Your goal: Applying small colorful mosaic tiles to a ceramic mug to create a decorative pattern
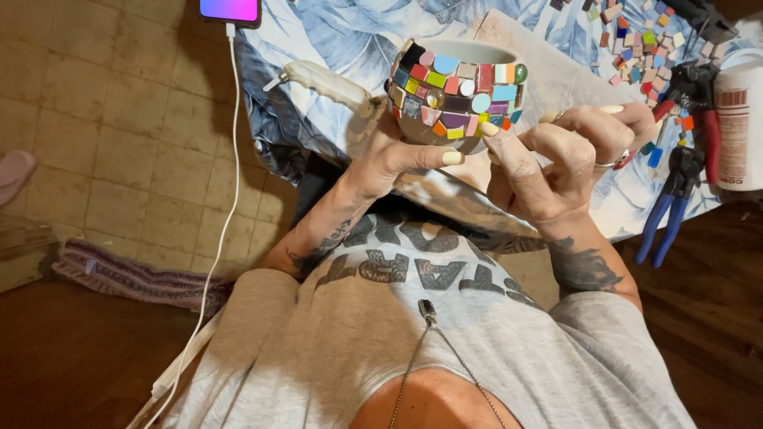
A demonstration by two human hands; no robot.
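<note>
- A tiled floor lies to one side and dark wood to the other; a table (556,71) under a blue leaf-print cloth fills the upper part of the view.
- Nearest, a grey shirt, then two tattooed forearms rising toward the table edge.
- The left hand (389,155) cups the bowl (457,91) from below, thumb laid across its lower wall, fingers closed around it.
- The right hand (568,155) is curled, its forefinger tip touching the bowl's lower rim of tiles; whether it pinches anything, I cannot tell.
- The bowl is pale and round, its wall covered in small coloured tiles and glass beads. It is held above the table's near edge, mouth tilted away; round, so no long axis.
- Beside the right hand lie blue pliers (671,199) and red nippers (699,95); loose tiles (636,44) farther back.
- A white cable (226,183) runs to a phone (230,9) over open floor.
</note>
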